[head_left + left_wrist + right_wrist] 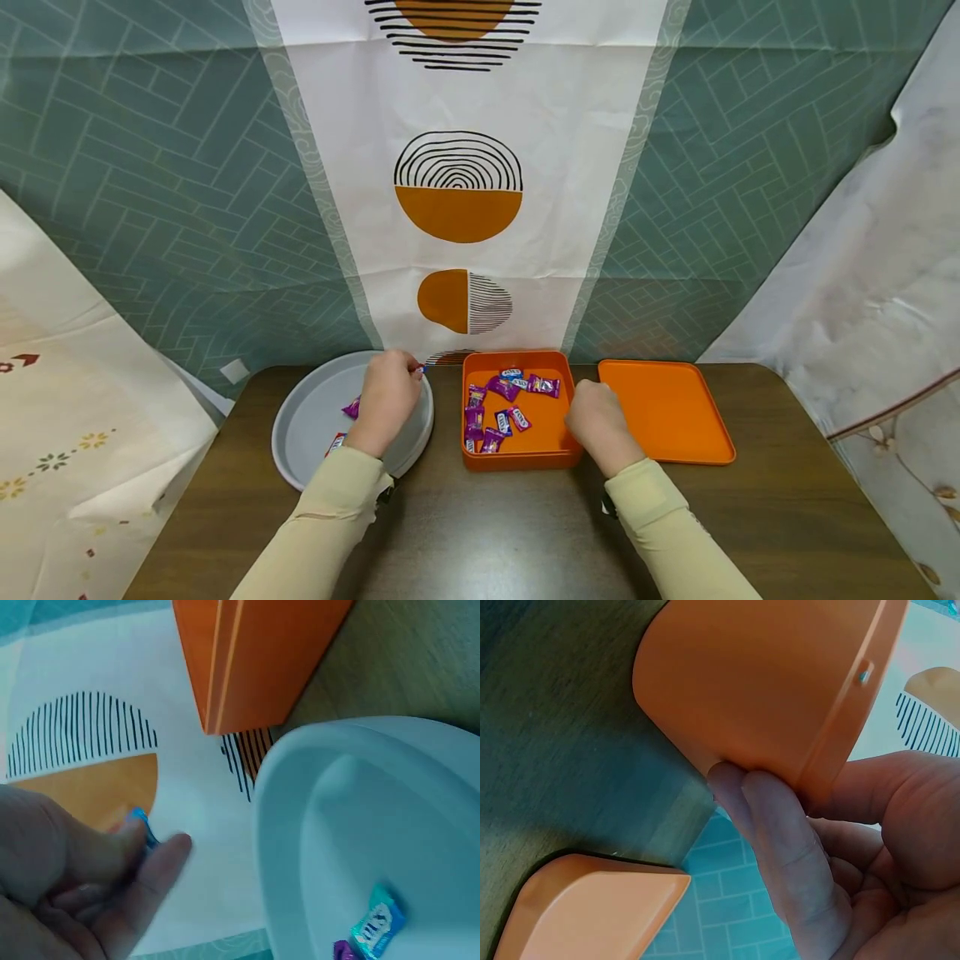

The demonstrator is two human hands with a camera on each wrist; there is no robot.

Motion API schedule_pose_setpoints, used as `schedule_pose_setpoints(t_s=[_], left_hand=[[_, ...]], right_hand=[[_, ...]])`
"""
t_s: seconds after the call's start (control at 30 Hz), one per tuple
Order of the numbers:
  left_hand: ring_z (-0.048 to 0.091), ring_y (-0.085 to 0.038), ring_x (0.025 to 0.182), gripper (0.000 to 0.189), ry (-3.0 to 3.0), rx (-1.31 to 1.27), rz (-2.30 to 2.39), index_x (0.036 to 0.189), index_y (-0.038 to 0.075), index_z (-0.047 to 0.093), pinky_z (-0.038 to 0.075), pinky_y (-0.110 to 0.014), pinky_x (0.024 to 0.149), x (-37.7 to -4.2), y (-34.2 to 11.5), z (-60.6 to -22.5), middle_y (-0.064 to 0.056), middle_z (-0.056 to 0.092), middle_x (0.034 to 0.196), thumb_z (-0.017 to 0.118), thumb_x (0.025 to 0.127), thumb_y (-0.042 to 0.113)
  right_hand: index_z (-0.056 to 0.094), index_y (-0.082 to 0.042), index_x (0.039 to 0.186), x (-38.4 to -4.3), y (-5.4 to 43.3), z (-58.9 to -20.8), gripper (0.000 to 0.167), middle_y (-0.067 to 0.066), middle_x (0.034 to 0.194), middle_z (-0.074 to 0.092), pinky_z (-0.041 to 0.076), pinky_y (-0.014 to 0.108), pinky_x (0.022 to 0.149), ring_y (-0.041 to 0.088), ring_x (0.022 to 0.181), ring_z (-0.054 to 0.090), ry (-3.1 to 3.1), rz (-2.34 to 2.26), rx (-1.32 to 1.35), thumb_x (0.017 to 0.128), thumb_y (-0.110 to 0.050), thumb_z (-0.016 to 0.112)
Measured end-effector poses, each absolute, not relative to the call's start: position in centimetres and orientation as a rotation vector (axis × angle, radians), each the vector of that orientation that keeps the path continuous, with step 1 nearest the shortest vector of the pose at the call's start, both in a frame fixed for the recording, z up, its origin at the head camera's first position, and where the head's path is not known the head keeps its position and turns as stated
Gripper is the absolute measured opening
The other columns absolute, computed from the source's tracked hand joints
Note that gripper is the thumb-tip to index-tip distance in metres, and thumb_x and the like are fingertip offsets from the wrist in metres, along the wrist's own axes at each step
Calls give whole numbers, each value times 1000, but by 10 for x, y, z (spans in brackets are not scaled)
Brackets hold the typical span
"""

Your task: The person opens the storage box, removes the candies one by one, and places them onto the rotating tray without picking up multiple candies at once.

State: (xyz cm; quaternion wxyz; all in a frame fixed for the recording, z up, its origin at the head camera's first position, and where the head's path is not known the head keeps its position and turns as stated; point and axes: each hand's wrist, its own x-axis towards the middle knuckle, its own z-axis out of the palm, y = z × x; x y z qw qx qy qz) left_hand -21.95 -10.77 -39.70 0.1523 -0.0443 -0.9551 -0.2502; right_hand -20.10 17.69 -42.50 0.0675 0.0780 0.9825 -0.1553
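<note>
My left hand (388, 398) is over the right part of a round white tray (298, 429). Between thumb and index finger it pinches a small blue-wrapped candy (142, 819), mostly hidden by the fingers. In the tray lie a purple-wrapped candy (352, 408), a red one (336, 442) and, seen from the left wrist, a blue one (379, 924). My right hand (602, 422) grips the right wall of an orange box (517, 461), thumb at the rim and fingers against the outside. Several purple, blue and pink candies (503, 423) lie in that box, mainly on its left side.
A shallow orange tray (667, 410) stands to the right of the box, just beyond my right hand. All the containers are on a dark brown wooden table (480, 533). Behind it hangs a patterned green and white cloth (465, 250).
</note>
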Motion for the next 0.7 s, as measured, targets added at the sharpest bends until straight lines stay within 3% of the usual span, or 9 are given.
schedule_pose_setpoints(t_s=[0.23, 0.37, 0.47, 0.7], left_hand=[[46, -23, 53, 30, -2830, -58, -630, 45, 11, 49, 32, -31, 43, -218, -118, -404, -2, 45, 48, 52, 72, -2], [61, -31, 64, 18, -2953, 60, -529, 59, 6, 55, 41, -38, 43, -218, -121, -407, -14, 61, 65, 52, 77, 1], [64, -39, 78, 7, -3028, 122, -482, 75, 1, 60, 48, -45, 50, -218, -123, -409, -22, 66, 84, 53, 79, 2], [65, -39, 81, 9, -3138, 186, -430, 80, 4, 64, 48, -48, 50, -219, -125, -413, -22, 68, 90, 55, 80, 6]], right_hand=[[61, 5, 94, -201, 177, -424, 25, 12, 73, 59, 46, 26, 48, 24, 58, 53, 2935, -466, 245, 77, -12, 70], [61, 5, 95, -201, 177, -425, 27, 12, 74, 60, 47, 26, 48, 24, 59, 53, 2930, -469, 255, 77, -12, 70], [62, 4, 95, -201, 177, -425, 26, 12, 74, 60, 47, 26, 47, 24, 58, 53, 2930, -468, 258, 77, -12, 70], [61, 5, 95, -201, 178, -426, 26, 12, 73, 60, 47, 26, 46, 23, 56, 53, 2937, -475, 254, 77, -12, 70]])
